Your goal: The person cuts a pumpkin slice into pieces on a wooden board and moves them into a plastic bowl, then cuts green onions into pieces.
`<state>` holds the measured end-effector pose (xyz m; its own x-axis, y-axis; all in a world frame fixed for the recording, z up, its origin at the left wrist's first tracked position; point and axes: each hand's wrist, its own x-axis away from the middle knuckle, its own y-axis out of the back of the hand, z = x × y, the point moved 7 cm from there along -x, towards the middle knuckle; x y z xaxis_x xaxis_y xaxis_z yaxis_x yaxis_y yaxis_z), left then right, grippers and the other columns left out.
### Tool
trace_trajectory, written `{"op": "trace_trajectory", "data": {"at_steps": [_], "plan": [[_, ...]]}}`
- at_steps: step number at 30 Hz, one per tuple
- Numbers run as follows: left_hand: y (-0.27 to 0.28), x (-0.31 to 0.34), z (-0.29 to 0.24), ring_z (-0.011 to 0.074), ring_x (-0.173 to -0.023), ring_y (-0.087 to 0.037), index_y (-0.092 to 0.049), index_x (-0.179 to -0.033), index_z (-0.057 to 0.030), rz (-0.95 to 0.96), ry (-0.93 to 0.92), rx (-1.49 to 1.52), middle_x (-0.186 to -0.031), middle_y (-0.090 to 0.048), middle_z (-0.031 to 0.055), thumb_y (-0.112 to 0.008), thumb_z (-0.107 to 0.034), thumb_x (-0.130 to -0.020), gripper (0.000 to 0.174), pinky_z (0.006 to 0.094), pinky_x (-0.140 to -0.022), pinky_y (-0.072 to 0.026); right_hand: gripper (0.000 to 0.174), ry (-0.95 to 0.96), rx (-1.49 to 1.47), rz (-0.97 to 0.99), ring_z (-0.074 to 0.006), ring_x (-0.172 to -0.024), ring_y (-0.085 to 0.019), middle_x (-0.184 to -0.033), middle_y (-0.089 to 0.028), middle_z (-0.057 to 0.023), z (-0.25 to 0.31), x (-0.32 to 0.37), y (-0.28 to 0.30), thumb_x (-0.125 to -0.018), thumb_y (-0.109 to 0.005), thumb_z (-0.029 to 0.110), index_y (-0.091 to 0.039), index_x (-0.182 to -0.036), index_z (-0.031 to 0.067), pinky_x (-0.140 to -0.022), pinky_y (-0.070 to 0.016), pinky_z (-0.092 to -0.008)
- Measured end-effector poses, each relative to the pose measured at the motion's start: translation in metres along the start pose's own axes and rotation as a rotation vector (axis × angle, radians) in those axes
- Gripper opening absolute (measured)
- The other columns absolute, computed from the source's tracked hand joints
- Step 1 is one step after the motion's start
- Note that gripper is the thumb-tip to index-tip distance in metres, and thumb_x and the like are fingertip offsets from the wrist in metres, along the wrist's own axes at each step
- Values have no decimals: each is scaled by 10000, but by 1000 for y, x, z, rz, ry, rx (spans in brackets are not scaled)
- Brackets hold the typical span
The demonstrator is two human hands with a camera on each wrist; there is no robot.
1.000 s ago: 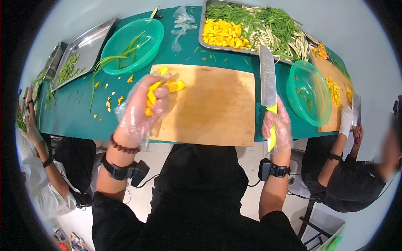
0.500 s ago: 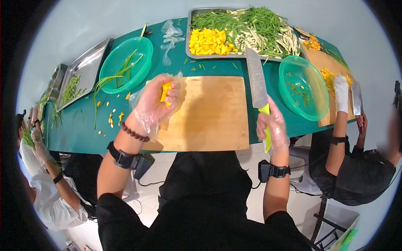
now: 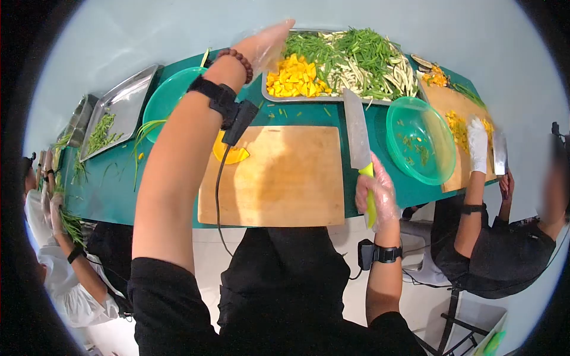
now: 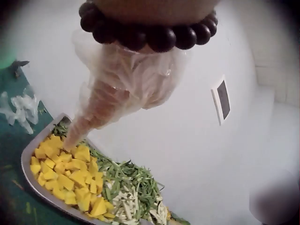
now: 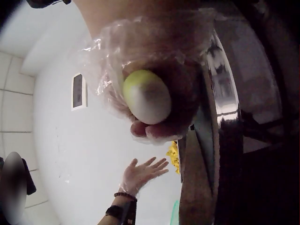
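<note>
My left hand [image 3: 268, 48], in a clear plastic glove, reaches over the left back corner of a metal tray [image 3: 297, 99]. Its fingers are straight, and in the right wrist view they are spread with nothing between them. Close below it lie yellow pumpkin chunks [image 4: 65, 176], beside cut green stems [image 3: 371, 47] and pale strips [image 3: 350, 68]. My gloved right hand [image 3: 386, 199] grips a kitchen knife [image 3: 356, 130] by its yellow-green handle, blade pointing away, right of the wooden cutting board [image 3: 285, 190]. A curved pumpkin piece [image 3: 237, 155] sits on the board's left side, partly behind my left forearm.
A green bowl [image 3: 390, 148] with scraps stands right of the knife; another green bowl [image 3: 155, 110] is partly hidden by my left arm. A metal tray [image 3: 133, 89] lies farther left. People work at both sides, the right one beside a second board [image 3: 439, 98] and cleaver [image 3: 500, 153].
My left hand has gone from the cutting board, where it held pumpkin pieces, forward to the tray, and it has let them go. The right hand still holds the knife.
</note>
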<state>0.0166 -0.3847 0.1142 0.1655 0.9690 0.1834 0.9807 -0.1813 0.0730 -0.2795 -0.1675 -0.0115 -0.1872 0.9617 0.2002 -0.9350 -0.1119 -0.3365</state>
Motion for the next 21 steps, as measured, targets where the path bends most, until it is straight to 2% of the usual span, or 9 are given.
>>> {"op": "trace_trajectory", "data": {"at_steps": [3,6,8,10,12,15,18,19,21], "plan": [[4,4,3,336,-1465,-416,-309,-1598,-28,122,84,-10,-1640,-327,230,-451,-584,-1052,792,534,-1216,-301,738,-29,-42,-18,-137,-412,-446,-606,-449,-13,-4,1,1,-944,-563,64,-286,-1626,116,-373,-382,-283],[26,59,3,245,-1294,-562,-507,-1468,-45,15,-46,-5,-1423,-579,166,-474,-565,-1053,666,419,-1115,-431,741,-18,-79,-12,-135,-405,-442,-605,-442,-17,-6,-1,3,-943,-559,57,-281,-1627,115,-365,-377,-287],[33,135,-4,142,-1032,-608,-642,-1226,-65,-99,-196,-103,-1112,-670,57,-496,-516,-1061,502,302,-921,-485,748,-26,-78,-28,-146,-406,-468,-599,-497,-42,-5,0,3,-932,-582,66,-291,-1620,72,-362,-395,-300],[56,179,16,119,-907,-578,-645,-1100,-69,-32,-247,-190,-1010,-641,17,-502,-497,-1067,452,275,-825,-471,744,-21,-79,-19,-141,-401,-464,-597,-498,-38,-5,1,3,-933,-589,72,-298,-1618,71,-362,-389,-294],[63,227,43,98,-837,-533,-625,-1028,-63,-129,-229,-209,-940,-610,6,-506,-442,-1083,401,277,-769,-452,743,-27,-35,-34,-138,-400,-462,-595,-498,-35,-4,0,2,-933,-594,75,-303,-1616,74,-362,-387,-291],[81,262,109,112,-824,-551,-648,-1041,-40,-208,-153,-293,-914,-622,9,-539,-376,-1084,356,287,-779,-471,730,-22,-73,-21,-131,-405,-455,-622,-487,-24,-2,3,-4,-946,-588,66,-308,-1619,100,-359,-380,-285],[79,282,144,105,-837,-558,-678,-1049,-42,-414,-10,-432,-835,-598,-1,-578,-266,-1059,245,282,-722,-485,724,-1,-75,-23,-134,-407,-438,-644,-457,-20,-3,1,-2,-962,-572,61,-293,-1627,120,-358,-374,-284],[73,287,137,188,-854,-619,-659,-1165,-21,-498,41,-556,-950,-660,74,-645,-171,-1000,224,355,-833,-524,725,-1,-72,-26,-135,-408,-434,-645,-451,-20,-3,2,-2,-964,-569,62,-287,-1629,122,-358,-376,-285],[61,290,130,238,-921,-652,-636,-1219,-22,-566,-65,-688,-1068,-663,137,-689,-145,-934,315,367,-863,-533,720,-19,-84,-52,-139,-413,-427,-648,-437,-20,-2,5,-5,-972,-555,58,-276,-1632,128,-361,-382,-292]]}}
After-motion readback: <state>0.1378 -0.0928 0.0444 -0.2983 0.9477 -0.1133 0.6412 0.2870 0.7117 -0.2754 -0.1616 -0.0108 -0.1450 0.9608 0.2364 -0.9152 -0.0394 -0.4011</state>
